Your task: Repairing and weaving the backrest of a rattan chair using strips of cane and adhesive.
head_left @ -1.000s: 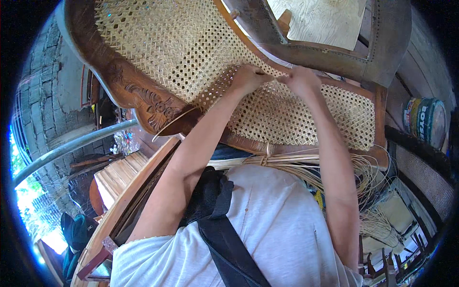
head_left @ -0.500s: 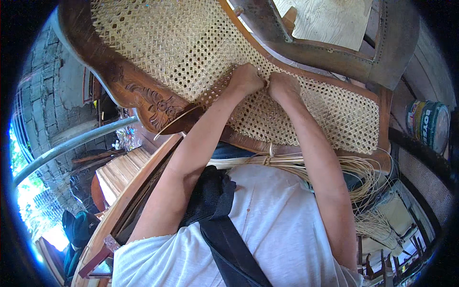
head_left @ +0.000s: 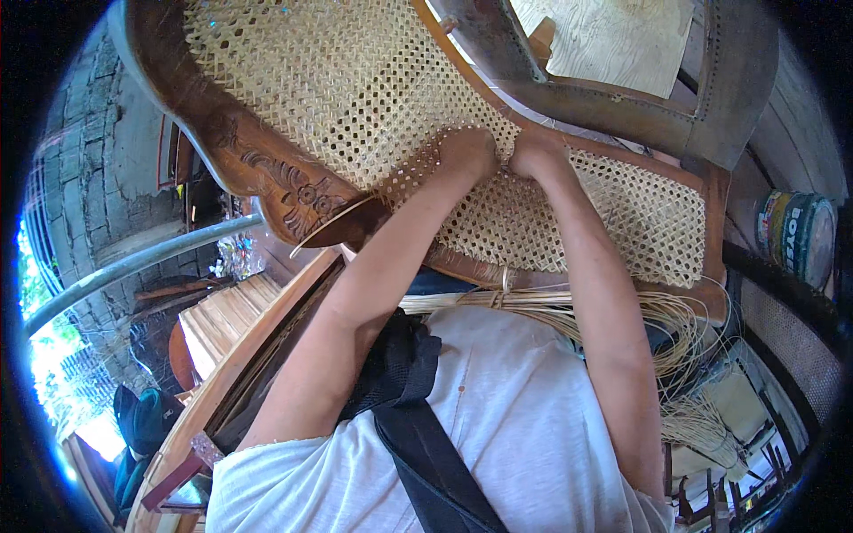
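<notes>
A chair frame of carved brown wood (head_left: 306, 197) lies across my lap, its openings filled with woven cane webbing (head_left: 373, 98). Both my hands rest close together at the narrow middle of the webbing. My left hand (head_left: 469, 155) is curled closed against the weave, its fingertips turned away from view. Just to its right, my right hand (head_left: 538, 156) is also closed, with its knuckles near the wooden rim. Whatever the fingers pinch is hidden behind the hands. A loose cane strip (head_left: 330, 224) curves out beside the carved edge, left of my left forearm.
Another dark wooden frame (head_left: 613, 111) stands beyond the chair. Bundles of cane strands (head_left: 684, 333) lie below the chair at right. A green paint can (head_left: 804, 233) sits at far right. A metal pipe (head_left: 142, 266) and a light wooden piece (head_left: 235, 320) are at left.
My hands have shifted slightly right and down across the webbing, staying close together. The chair frame has moved a little to the right in view.
</notes>
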The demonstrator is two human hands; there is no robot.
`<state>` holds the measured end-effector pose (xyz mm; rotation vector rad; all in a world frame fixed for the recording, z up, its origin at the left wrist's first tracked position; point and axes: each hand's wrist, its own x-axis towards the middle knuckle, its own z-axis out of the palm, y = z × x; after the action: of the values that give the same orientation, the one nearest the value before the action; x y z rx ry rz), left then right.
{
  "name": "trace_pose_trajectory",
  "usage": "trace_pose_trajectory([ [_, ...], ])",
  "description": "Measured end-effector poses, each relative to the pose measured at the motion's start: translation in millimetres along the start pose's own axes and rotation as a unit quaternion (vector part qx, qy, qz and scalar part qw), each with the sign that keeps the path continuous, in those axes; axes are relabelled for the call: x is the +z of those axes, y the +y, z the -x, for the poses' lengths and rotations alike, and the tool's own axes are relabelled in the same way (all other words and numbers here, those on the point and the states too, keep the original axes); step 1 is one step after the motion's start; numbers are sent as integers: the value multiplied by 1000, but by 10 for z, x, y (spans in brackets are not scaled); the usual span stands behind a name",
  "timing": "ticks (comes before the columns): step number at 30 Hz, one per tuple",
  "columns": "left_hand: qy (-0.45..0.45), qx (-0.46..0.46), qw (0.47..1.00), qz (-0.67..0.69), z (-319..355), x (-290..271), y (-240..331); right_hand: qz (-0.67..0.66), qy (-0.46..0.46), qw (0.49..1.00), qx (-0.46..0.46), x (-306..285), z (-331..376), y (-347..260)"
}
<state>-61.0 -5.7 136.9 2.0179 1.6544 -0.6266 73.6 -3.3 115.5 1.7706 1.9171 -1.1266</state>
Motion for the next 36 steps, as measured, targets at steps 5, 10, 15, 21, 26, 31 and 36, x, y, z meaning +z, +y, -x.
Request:
trace_pose_trajectory([
  [5, 27, 38, 999, -10, 21, 91, 4, -30, 25, 999, 23, 109, -15, -11],
  [10, 22, 50, 998, -9, 75, 163, -2, -10, 82, 996, 39, -38, 214, 209],
  [15, 58, 104, 993, -26, -27, 207, 107, 25, 99, 991, 91, -475, 421, 703],
  [21, 0, 73, 857, 510, -278, 206, 124, -54, 114, 990, 57, -566, 436, 686],
  [26, 49, 15, 948, 315, -223, 187, -68, -58, 43, 997, 23, -245, 250, 383],
  [31, 70, 12, 978, 196, -233, 166, -123, -37, 48, 998, 18, -58, 161, 194],
  [36, 74, 25, 980, 184, -252, 198, -141, -4, 31, 999, 4, -27, 65, 18],
])
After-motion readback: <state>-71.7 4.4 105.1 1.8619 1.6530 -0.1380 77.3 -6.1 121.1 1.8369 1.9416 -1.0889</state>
